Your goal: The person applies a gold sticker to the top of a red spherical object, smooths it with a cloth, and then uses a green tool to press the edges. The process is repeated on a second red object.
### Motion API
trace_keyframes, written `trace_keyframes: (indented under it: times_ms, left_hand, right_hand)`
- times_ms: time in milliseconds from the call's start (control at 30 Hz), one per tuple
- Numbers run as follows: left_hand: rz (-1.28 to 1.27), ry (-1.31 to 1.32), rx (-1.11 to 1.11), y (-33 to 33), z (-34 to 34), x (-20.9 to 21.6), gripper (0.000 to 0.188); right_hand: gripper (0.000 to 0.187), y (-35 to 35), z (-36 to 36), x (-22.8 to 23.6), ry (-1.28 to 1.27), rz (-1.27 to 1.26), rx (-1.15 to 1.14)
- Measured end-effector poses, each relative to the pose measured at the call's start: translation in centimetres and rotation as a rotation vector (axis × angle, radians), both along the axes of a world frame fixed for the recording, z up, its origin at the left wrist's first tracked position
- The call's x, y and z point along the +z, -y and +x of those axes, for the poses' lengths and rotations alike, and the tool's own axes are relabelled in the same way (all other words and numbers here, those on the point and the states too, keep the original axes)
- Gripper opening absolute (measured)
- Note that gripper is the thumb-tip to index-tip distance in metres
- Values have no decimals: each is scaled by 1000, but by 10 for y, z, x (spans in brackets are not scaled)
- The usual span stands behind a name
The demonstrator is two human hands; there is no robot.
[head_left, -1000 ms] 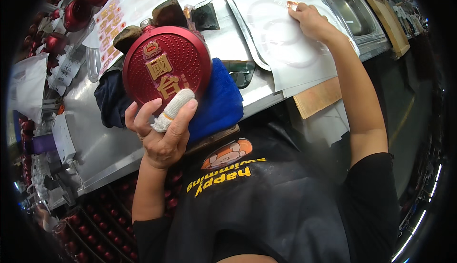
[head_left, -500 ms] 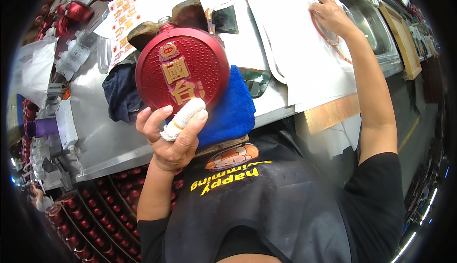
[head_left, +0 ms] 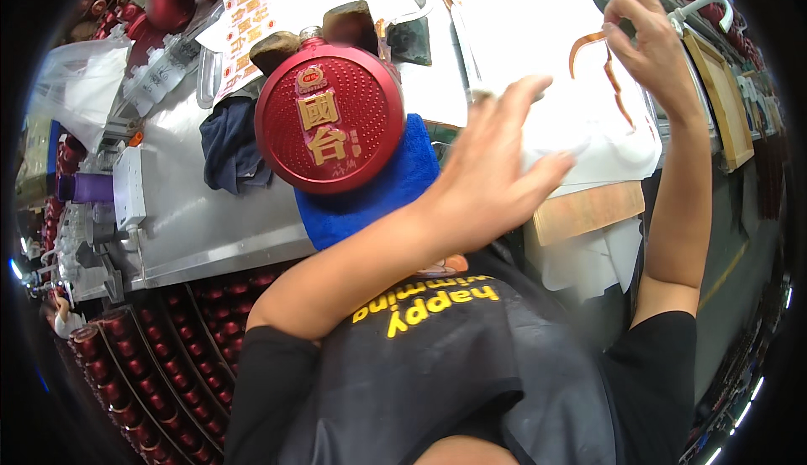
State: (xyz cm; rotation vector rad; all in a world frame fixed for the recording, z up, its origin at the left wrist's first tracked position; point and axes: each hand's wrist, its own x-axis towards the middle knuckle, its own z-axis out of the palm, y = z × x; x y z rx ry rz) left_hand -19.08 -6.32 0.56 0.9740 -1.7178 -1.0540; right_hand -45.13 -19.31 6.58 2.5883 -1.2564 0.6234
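Observation:
A round, flat red bottle (head_left: pixel 378 129) with a dotted face and raised gold characters lies on a folded blue towel (head_left: pixel 324 221). Two brown blocks (head_left: pixel 273 50) flank its neck. My left hand (head_left: pixel 496 162), a little blurred, reaches across to the right of the bottle. Its fingers are spread, and I see nothing in them. At the far right, my right hand (head_left: pixel 651 40) hovers over the edge of white sheets (head_left: pixel 525 23). Its fingers are bent but apart, close to an orange-brown strip (head_left: pixel 616 87) on the top sheet.
A dark cloth (head_left: pixel 231 150) lies left of the bottle, below a sheet of gold-and-red decals (head_left: pixel 244 28). A white box (head_left: pixel 128 186) stands at the left table edge. A sink with a white tap (head_left: pixel 702 4) and a wooden frame (head_left: pixel 725 99) are far right. Many red bottles (head_left: pixel 160 356) stand below left.
My left hand has left the bottle's lower edge and swung right towards the sheets; the white cloth roll it held no longer shows. My right hand has moved right, off the strip.

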Motion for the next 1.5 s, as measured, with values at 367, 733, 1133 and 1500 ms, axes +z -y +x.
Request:
trace_keyframes:
  times_ms: [367,733,1133,1500]
  left_hand:
    - [511,-386,-389,49,-58,-27,32]
    - [439,-62,-491,43,-7,8,27]
    - [74,253,-119,29,48,41,19]
    - [-309,307,243,-9,134,47,10]
  right_hand:
    - [20,-37,-43,39,218,-100,-92]
    - [34,-65,-55,-28,212,290,-213]
    - [19,-45,22,-50,688,943,411]
    - [8,35,35,-111,100,319,-353]
